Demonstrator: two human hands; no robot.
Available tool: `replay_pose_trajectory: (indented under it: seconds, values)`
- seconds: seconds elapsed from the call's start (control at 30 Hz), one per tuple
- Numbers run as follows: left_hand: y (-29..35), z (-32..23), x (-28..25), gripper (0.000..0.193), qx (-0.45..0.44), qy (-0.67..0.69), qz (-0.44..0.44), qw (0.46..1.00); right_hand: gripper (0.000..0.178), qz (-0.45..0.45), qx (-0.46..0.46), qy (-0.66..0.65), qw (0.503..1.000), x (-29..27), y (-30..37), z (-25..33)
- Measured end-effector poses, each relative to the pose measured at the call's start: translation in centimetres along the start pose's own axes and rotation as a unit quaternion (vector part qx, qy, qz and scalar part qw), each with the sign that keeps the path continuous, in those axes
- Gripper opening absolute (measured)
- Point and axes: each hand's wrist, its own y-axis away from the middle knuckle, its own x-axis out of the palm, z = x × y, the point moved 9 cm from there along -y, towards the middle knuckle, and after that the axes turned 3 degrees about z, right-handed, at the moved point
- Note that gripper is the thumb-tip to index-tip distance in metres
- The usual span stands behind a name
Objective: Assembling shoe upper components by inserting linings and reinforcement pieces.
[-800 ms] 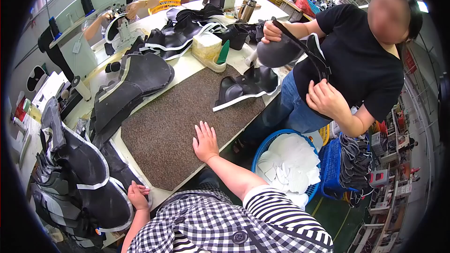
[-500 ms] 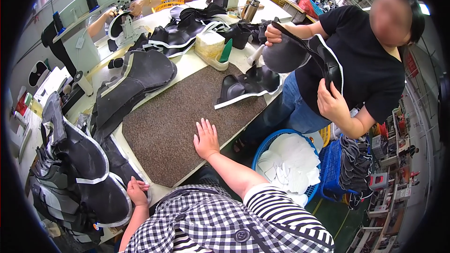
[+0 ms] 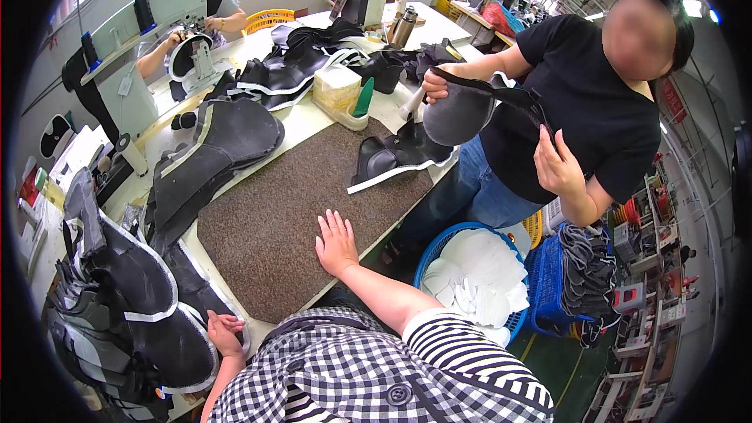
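My right hand (image 3: pixel 337 244) lies with fingers spread on a brown speckled mat (image 3: pixel 258 211), holding nothing. At the table's near left edge rests my left hand (image 3: pixel 225 332), open with its fingers stretched out, beside black padded pieces with white edging (image 3: pixel 153 337). A black moulded piece with a white edge strip (image 3: pixel 395 158) sits at the mat's far right. Across the corner, a person in a black top holds up a similar black curved piece (image 3: pixel 460 113) in both hands.
Flat black pieces (image 3: pixel 235 137) are stacked left of the mat. Behind it stands a pale block (image 3: pixel 337 88) in a tray with a green tool (image 3: pixel 363 97). A blue basket of white pieces (image 3: pixel 423 254) is on the floor at right. Another person works at a sewing machine (image 3: pixel 189 56).
The person opposite has turned the held black piece, so its dark inner side shows more. My hands stay in about the same places, while the view has shifted slightly.
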Motion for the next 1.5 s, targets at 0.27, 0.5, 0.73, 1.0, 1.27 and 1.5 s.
replay_pose_trajectory:
  seconds: [0.27,0.5,0.73,1.0,1.27,1.5]
  values:
    - [-0.2,0.2,0.0,0.051,0.002,-0.008,0.000,1.000,0.056,-0.017,-0.005,-0.002,1.000,-0.8,-0.1,0.2]
    - [0.2,0.3,-0.2,0.050,0.000,-0.020,-0.006,1.000,0.055,-0.024,-0.007,-0.008,1.000,-0.8,0.1,0.2]
    - [0.2,-0.6,0.3,0.050,0.013,-0.027,-0.004,1.000,0.055,-0.030,-0.009,-0.016,0.999,-1.2,-0.2,0.5]
    - [0.1,-0.3,0.2,0.048,0.024,-0.018,0.000,1.000,0.056,-0.020,-0.007,-0.006,1.000,-0.8,-0.2,0.4]
    - [0.4,-0.5,0.3,0.048,0.024,-0.003,0.004,1.000,0.058,-0.007,-0.002,0.004,1.000,-0.3,0.1,0.2]
    - [0.3,-0.5,0.5,0.047,0.021,-0.009,0.019,1.000,0.058,-0.003,0.001,0.005,1.000,0.0,0.1,-0.1]
